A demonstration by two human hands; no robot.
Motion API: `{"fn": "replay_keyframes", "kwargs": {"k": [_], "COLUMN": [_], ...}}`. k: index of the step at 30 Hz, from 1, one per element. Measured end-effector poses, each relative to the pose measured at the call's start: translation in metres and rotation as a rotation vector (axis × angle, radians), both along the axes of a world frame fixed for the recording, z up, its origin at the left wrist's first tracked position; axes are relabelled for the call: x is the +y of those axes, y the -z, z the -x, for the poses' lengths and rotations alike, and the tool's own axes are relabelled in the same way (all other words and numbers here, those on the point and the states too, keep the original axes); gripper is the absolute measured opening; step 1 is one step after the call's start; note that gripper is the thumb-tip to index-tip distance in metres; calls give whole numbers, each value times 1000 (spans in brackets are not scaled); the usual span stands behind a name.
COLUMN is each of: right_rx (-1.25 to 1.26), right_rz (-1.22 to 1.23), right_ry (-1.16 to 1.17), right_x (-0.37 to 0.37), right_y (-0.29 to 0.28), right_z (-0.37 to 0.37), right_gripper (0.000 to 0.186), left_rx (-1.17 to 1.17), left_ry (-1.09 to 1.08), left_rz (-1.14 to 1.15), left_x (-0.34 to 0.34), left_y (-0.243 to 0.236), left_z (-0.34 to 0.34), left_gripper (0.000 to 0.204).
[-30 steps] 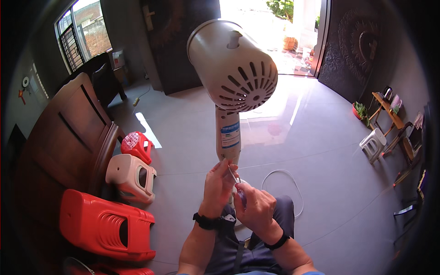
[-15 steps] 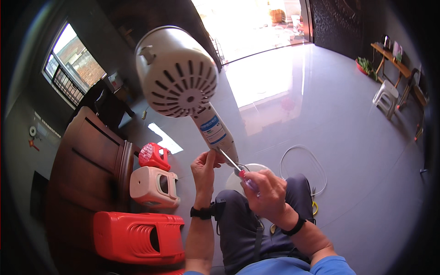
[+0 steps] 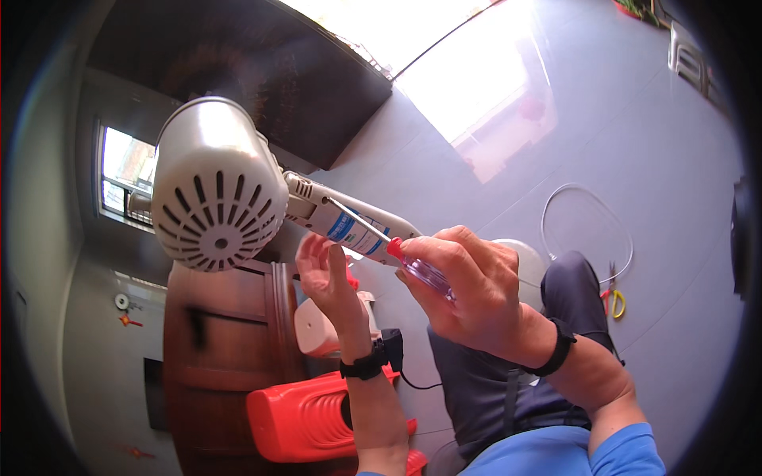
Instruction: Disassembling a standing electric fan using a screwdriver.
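Note:
A pale fan motor housing [image 3: 226, 170] with a slotted rear hangs at upper left, joined to a neck [image 3: 389, 218] with a blue and white label. My right hand [image 3: 476, 285] is closed around a screwdriver [image 3: 425, 274] with a clear purplish handle and red collar. Its shaft crosses the label, and the tip meets the neck near its upper end, beside the housing. Just under the neck, my left hand [image 3: 325, 278] has its fingers apart near the label's edge. Whether those fingertips touch the neck I cannot tell.
A white round base [image 3: 520, 258] shows partly by my knees. A white cable [image 3: 631, 238] loops over the floor, with yellow- and red-handled scissors [image 3: 615, 301] nearby. Red stools [image 3: 298, 420], a pink stool [image 3: 317, 325] and a dark wooden cabinet [image 3: 214, 341] stand at left.
The screwdriver tip has moved from the neck's lower part up to its upper end. My left hand has loosened from the lower neck and shifted toward the label. The view has turned left.

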State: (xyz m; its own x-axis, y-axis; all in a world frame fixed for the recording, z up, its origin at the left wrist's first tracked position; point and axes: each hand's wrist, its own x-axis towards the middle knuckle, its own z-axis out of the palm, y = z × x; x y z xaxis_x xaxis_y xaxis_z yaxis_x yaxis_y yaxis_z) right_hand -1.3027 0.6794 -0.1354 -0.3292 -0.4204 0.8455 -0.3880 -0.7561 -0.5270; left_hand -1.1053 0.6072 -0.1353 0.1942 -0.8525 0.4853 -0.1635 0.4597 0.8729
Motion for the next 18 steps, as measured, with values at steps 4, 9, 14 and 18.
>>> {"fn": "replay_keyframes", "kwargs": {"k": [4, 9, 14, 18], "right_rx": [-53, -12, 70, 84], "right_rz": [18, -33, -25, 21], "right_ry": [-40, -50, -5, 90], "right_x": [-1, 1, 3, 0], "right_y": [1, -8, -22, -30], "right_z": [-2, -1, -2, -8], "right_gripper": [36, 32, 28, 16], "left_rx": [-74, -50, -33, -31], "left_ry": [152, 199, 152, 178], "left_rz": [16, -6, -8, 9], "left_x": [-13, -25, -25, -26], "left_y": [-35, -48, -46, -43], "left_z": [10, 20, 27, 22], "left_gripper": [65, 60, 55, 47]}}
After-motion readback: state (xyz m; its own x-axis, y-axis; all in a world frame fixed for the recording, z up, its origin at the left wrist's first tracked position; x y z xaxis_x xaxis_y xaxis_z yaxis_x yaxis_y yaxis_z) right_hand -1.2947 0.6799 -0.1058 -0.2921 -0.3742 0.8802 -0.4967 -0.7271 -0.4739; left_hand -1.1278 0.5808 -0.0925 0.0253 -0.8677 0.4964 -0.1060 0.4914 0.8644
